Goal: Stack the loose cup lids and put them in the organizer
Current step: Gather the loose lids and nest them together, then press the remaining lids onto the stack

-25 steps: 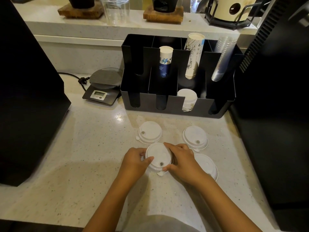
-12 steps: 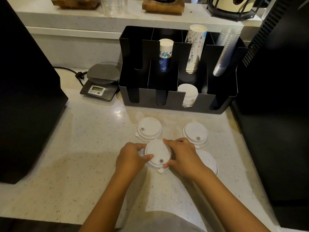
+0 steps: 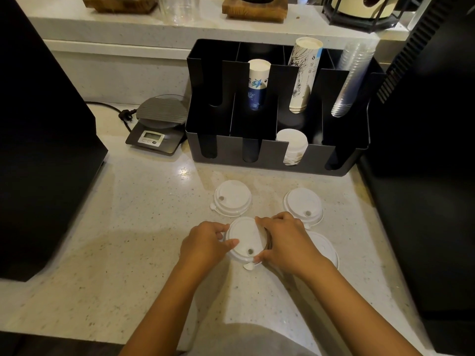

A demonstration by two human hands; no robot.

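A white cup lid (image 3: 245,238) lies on the speckled counter between my hands. My left hand (image 3: 207,246) grips its left rim and my right hand (image 3: 286,242) grips its right rim. Two loose lids lie just beyond: one at the left (image 3: 233,197) and one at the right (image 3: 303,205). Another lid (image 3: 325,249) is partly hidden under my right hand. The black organizer (image 3: 277,161) stands at the back, with a stack of white lids (image 3: 293,146) in a front slot.
Paper cup stacks (image 3: 258,83) and clear plastic cups (image 3: 352,78) stand in the organizer's rear slots. A small scale (image 3: 159,124) sits left of it. Black machines flank the counter at the left (image 3: 43,140) and right (image 3: 424,176).
Both hands stay on the same lid between them. The view has shifted slightly; the other lids have not moved.
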